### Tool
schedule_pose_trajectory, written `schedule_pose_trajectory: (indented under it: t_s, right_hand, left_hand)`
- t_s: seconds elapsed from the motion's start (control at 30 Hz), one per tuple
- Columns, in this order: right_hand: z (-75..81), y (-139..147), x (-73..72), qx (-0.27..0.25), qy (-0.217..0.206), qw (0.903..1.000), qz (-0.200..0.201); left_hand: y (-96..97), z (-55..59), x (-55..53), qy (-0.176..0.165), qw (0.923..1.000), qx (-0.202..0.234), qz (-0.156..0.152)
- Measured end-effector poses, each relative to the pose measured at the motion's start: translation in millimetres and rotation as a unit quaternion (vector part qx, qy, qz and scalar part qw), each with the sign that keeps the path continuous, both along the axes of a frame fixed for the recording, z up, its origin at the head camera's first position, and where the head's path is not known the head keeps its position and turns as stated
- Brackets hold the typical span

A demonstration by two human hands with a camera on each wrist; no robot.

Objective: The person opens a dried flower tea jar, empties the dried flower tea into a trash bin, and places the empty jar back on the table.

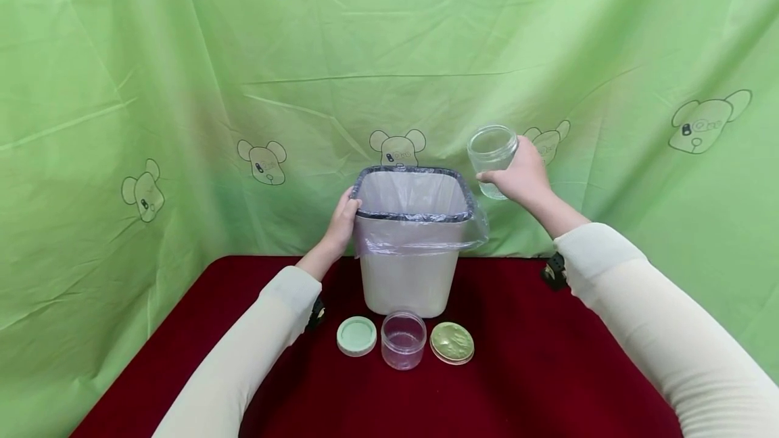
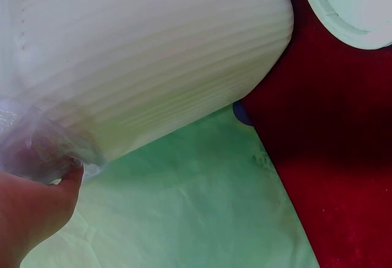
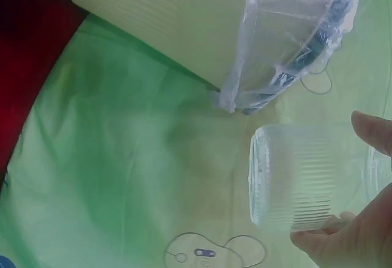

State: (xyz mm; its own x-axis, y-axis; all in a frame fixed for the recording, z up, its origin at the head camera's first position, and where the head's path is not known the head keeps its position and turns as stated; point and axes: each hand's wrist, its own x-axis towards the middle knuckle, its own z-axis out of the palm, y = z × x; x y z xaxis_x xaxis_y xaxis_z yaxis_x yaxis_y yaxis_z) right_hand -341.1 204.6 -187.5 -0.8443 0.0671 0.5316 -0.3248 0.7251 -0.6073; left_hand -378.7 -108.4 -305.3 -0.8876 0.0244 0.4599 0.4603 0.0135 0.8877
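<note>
A cream trash bin [image 1: 408, 282] stands on the table, lined with a clear plastic bag [image 1: 420, 238] folded over its dark rim. My left hand [image 1: 343, 222] grips the bin's left rim through the bag. In the left wrist view, the left thumb [image 2: 70, 185] presses on the bag's loose edge. To the right of the bin and level with its top, my right hand [image 1: 525, 173] holds a clear ribbed glass jar [image 1: 491, 154], lidless and upright. The right wrist view shows the thumb and fingers around the jar [image 3: 300, 176].
In front of the bin, a row holds a pale green lid [image 1: 356, 336], a clear open plastic jar [image 1: 404, 350] and a gold-green lid [image 1: 452, 342]. A dark red cloth [image 1: 517, 370] covers the table. Green curtains [image 1: 341, 100] hang behind and at both sides.
</note>
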Motion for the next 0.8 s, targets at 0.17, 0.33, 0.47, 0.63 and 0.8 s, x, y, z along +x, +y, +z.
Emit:
schedule_pose_trajectory:
  t_s: [0.17, 0.33, 0.47, 0.63, 0.8]
  right_hand:
    - [-5.0, 7.4, 2.3, -0.018, -0.028, 0.9994, 0.007]
    - [-11.7, 12.3, 5.4, -0.039, -0.053, 0.9977, 0.019]
    - [-18.6, 15.8, 7.3, -0.049, -0.066, 0.9964, 0.024]
    - [-29.0, 20.2, 11.5, -0.052, -0.078, 0.9951, 0.033]
    - [-39.9, 25.4, 16.2, -0.047, -0.085, 0.9944, 0.041]
  left_hand:
    - [-0.3, 0.7, 0.5, 0.000, 1.0000, 0.000, -0.001]
    - [0.1, 1.1, -0.3, -0.001, 1.0000, 0.001, -0.001]
    - [0.4, 1.2, -0.7, -0.004, 1.0000, 0.000, 0.002]
    - [0.4, 0.9, 0.4, -0.007, 1.0000, -0.001, 0.003]
    - [0.4, 0.3, 0.6, -0.008, 1.0000, -0.002, 0.004]
